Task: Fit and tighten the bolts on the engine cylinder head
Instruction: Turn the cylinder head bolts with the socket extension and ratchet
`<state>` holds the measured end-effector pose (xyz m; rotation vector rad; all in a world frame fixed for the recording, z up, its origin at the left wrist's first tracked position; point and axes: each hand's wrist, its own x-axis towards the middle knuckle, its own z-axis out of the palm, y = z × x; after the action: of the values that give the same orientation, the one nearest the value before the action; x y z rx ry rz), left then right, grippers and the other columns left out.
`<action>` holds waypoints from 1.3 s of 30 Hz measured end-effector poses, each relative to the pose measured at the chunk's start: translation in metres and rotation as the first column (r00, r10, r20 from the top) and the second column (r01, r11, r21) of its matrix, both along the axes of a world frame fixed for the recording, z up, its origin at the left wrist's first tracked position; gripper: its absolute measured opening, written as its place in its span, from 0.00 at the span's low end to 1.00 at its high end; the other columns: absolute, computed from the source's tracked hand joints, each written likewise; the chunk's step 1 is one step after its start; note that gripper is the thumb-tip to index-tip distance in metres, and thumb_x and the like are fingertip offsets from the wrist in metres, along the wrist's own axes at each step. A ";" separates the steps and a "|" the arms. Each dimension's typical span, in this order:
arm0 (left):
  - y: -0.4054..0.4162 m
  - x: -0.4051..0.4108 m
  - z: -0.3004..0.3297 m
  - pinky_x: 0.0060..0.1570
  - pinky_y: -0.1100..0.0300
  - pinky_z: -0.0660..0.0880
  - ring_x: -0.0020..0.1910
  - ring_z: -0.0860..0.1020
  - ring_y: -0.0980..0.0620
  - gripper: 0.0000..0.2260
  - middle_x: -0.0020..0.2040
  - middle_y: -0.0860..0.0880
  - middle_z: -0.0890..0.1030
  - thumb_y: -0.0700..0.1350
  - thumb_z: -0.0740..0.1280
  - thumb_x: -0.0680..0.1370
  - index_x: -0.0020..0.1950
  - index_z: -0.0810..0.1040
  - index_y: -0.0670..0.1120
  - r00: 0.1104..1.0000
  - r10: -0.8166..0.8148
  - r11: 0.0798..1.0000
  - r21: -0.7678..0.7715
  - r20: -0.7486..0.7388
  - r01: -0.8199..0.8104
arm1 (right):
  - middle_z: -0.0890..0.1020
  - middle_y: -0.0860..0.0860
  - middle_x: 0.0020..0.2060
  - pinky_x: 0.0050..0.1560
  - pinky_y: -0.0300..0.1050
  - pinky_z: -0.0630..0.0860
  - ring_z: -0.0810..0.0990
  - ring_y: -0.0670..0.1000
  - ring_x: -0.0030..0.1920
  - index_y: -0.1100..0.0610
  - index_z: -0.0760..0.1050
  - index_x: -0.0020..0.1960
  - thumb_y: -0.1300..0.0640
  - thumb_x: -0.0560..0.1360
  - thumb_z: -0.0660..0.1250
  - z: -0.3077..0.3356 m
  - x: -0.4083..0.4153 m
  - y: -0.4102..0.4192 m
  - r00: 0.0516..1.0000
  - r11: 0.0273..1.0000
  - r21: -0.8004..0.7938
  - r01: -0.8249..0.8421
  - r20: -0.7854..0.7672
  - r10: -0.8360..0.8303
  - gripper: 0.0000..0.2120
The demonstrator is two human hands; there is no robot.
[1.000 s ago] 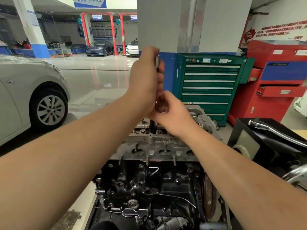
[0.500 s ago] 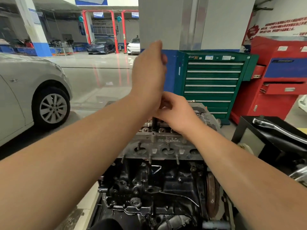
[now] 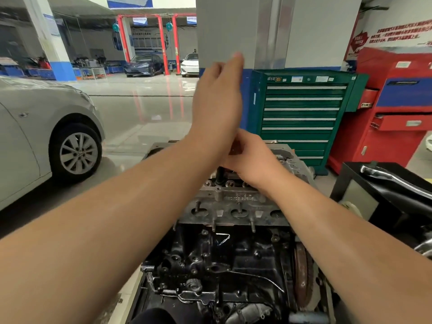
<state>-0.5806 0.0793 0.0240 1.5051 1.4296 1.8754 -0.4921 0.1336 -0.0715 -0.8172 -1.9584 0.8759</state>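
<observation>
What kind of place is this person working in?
Most likely a car repair workshop or training garage. Red vehicle lifts stand in the background with parked cars beside them, a green tool cabinet lines the wall, and a bare engine with its cylinder head sits in front.

open floor (image 3: pixel 145 108) left, cabinets (image 3: pixel 301 118) (right) crowding

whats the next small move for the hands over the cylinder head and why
Probably bring the left hand back down onto the upright dark tool shaft for another turn. That hand is raised above it with fingers extended and seems to hold nothing, while the right hand curls around something at the top of the shaft, which stands on the cylinder head. Whether the bolt is seated is hidden.
</observation>
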 end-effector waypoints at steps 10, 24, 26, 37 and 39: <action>0.004 -0.018 0.004 0.36 0.56 0.74 0.31 0.76 0.49 0.10 0.35 0.48 0.79 0.52 0.70 0.79 0.48 0.78 0.45 0.972 -0.109 0.991 -0.058 0.208 0.123 | 0.85 0.41 0.35 0.42 0.44 0.79 0.82 0.41 0.36 0.46 0.79 0.43 0.42 0.64 0.81 -0.002 -0.001 0.002 0.999 0.999 0.007 0.031 -0.018 -0.031 0.15; 0.005 -0.031 -0.006 0.42 0.48 0.83 0.38 0.80 0.47 0.10 0.44 0.44 0.80 0.47 0.75 0.78 0.53 0.76 0.47 0.910 -0.366 0.928 -0.002 0.193 0.374 | 0.85 0.43 0.37 0.40 0.47 0.80 0.82 0.41 0.35 0.41 0.76 0.42 0.40 0.60 0.80 -0.004 0.000 0.002 0.996 0.998 0.027 0.050 -0.070 -0.048 0.17; 0.001 -0.031 -0.027 0.44 0.48 0.85 0.40 0.85 0.46 0.13 0.44 0.46 0.83 0.43 0.78 0.75 0.55 0.78 0.47 0.978 -0.193 0.978 0.101 0.083 0.184 | 0.82 0.41 0.34 0.36 0.47 0.76 0.77 0.40 0.31 0.40 0.74 0.40 0.35 0.55 0.80 -0.004 0.000 0.000 0.993 0.992 0.063 0.112 -0.036 -0.110 0.21; 0.016 -0.072 -0.062 0.62 0.41 0.80 0.60 0.84 0.46 0.15 0.63 0.48 0.85 0.47 0.70 0.82 0.68 0.77 0.50 0.799 -0.597 0.796 -0.168 -0.065 0.581 | 0.86 0.52 0.58 0.60 0.47 0.81 0.85 0.48 0.56 0.52 0.76 0.66 0.65 0.84 0.60 0.126 0.009 -0.023 0.962 0.977 0.050 -0.207 -0.169 0.213 0.15; 0.010 -0.072 -0.083 0.62 0.47 0.80 0.59 0.84 0.54 0.17 0.61 0.55 0.84 0.53 0.76 0.77 0.64 0.79 0.58 0.848 -0.498 0.860 -0.230 -0.182 0.456 | 0.86 0.51 0.56 0.60 0.40 0.80 0.85 0.45 0.56 0.58 0.79 0.66 0.72 0.82 0.59 0.145 0.007 -0.025 0.976 0.966 0.185 -0.179 0.154 0.151 0.19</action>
<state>-0.6529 0.0898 -0.0590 1.8321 1.1296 1.2691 -0.4854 0.1082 0.0739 -0.6195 -2.2208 0.7201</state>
